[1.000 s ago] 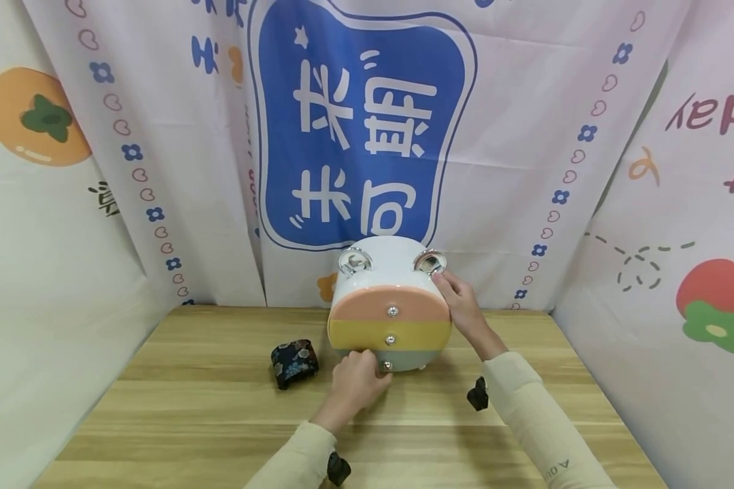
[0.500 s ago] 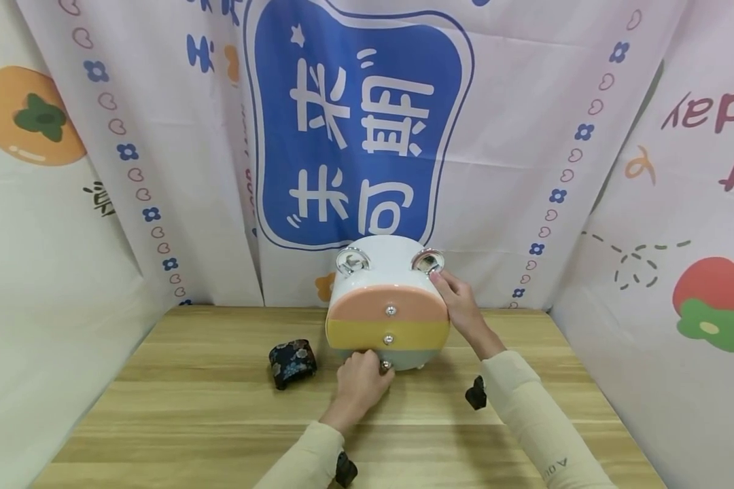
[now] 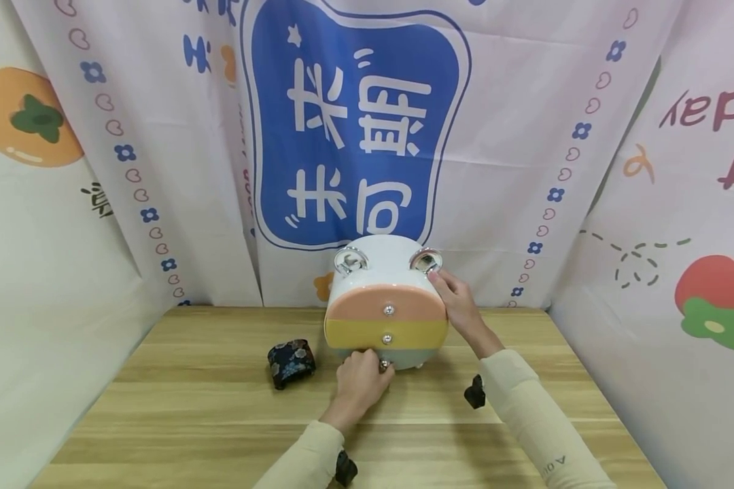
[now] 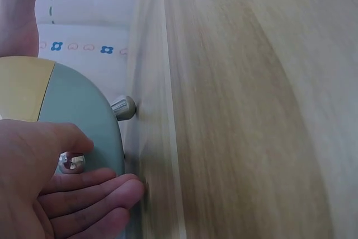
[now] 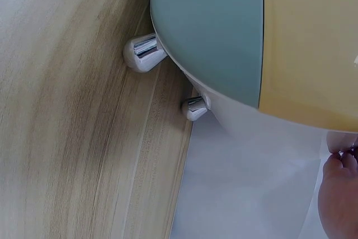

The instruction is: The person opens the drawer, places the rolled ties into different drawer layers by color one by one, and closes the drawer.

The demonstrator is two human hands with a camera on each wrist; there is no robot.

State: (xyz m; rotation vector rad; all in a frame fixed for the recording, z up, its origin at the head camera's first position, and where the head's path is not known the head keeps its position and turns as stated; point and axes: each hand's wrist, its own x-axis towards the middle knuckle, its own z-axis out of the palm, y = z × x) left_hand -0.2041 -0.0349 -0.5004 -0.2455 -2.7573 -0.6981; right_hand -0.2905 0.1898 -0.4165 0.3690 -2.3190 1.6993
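Note:
A rounded white drawer cabinet [image 3: 387,268] stands on the wooden table, its front banded in pink, yellow and grey-green drawers with a silver knob on each. My left hand [image 3: 359,384] is at the bottom grey-green drawer [image 4: 84,99]. In the left wrist view, the thumb and index finger hold the lowest knob [image 4: 71,162] between them; the other fingers extend below it. My right hand [image 3: 461,309] rests against the cabinet's right side, with a fingertip close under the right silver ring-shaped eye [image 3: 426,260]. All three drawers appear closed.
A dark flower-patterned band-like item [image 3: 291,363] lies on the table [image 3: 220,421] to the left of the cabinet. Short silver feet [image 5: 144,53] raise the cabinet off the table. A printed white curtain [image 3: 495,204] hangs close behind it.
My left hand has shifted slightly, its thumb coming up closer to the lowest knob. The right hand keeps its place on the cabinet's side. The whole head view has drifted slightly.

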